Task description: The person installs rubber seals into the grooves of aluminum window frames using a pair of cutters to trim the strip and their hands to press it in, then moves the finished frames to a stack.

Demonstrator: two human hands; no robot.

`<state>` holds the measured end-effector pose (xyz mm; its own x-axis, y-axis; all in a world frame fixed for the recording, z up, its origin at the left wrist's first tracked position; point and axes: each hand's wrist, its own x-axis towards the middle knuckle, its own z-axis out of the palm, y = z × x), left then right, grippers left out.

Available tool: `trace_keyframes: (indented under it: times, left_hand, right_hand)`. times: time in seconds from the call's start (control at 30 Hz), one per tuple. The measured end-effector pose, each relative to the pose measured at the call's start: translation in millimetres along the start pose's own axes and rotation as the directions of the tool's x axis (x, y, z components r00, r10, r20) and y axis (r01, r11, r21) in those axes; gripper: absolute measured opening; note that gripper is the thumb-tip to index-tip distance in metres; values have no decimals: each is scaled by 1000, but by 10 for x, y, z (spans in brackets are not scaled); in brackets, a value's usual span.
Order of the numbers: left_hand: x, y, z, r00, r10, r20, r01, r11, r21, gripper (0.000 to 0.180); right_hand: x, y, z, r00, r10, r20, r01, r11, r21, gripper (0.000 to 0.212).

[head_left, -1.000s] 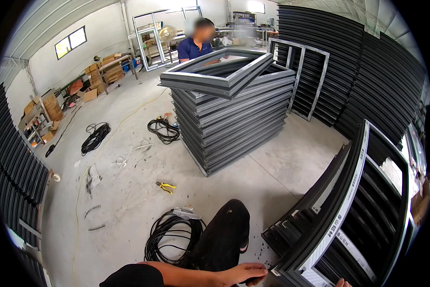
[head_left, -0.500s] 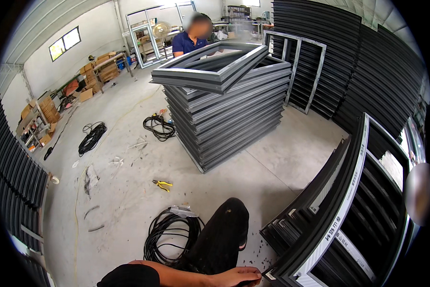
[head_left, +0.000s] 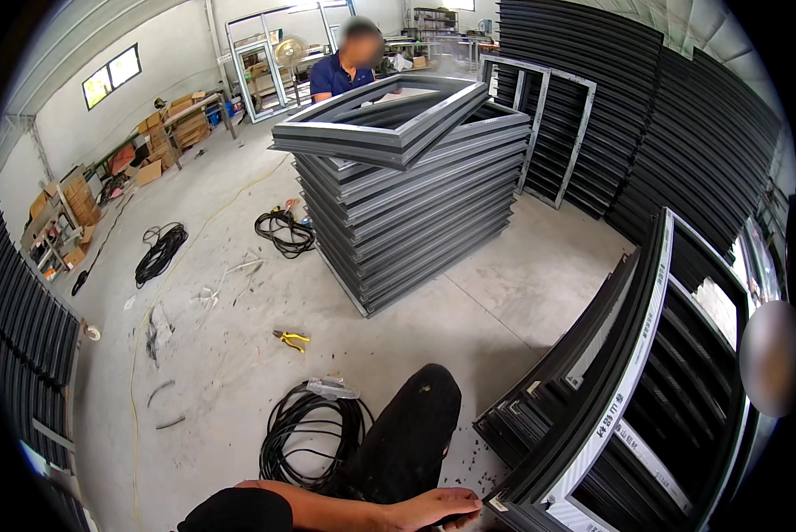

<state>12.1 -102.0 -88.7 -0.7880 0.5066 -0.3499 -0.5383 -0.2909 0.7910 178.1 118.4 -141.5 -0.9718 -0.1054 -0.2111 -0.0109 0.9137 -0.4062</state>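
Observation:
My left hand (head_left: 435, 509) is at the lower edge, its forearm coming in from the left out of a black sleeve. Its fingers are curled and pressed together beside the lower corner of a leaning dark window frame (head_left: 624, 399). Something dark shows under the fingers, too hidden to name; whether the fingertips touch the frame I cannot tell. The frame has pale printed protective film on its front face and leans against several similar frames (head_left: 553, 386). My right hand is not in view. My bent knee in black trousers (head_left: 420, 408) stands beside the left hand.
A tall stack of dark frames (head_left: 416, 230) stands ahead, with a person in a blue shirt (head_left: 331, 78) behind it. Yellow-handled pliers (head_left: 292, 340), coiled black cable (head_left: 269, 434) and scraps lie on the floor. More stacked frames (head_left: 584, 97) line the right.
The whole view has shifted slightly, so things sit a little further left. My left hand stays by the frame corner with its fingers still curled.

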Motion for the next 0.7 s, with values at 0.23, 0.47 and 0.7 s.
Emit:
trace_keyframes:
  times: [0.23,0.47,0.7]
  left_hand:
    - [6,-48,-18,999,-7,-36,8,1000,27,36]
    - [24,-88,-43,1000,-8,-27,10,999,40,34]
    - [29,-83,-29,996,-58,-65,54,997,-50,30]
  right_hand:
    - [212,-35,-161,1000,-8,-18,10,990,138,39]
    - [321,77,-49,974,-90,209,8,932,361,43]
    - [461,8,-66,990,-55,126,9,941,338,33]
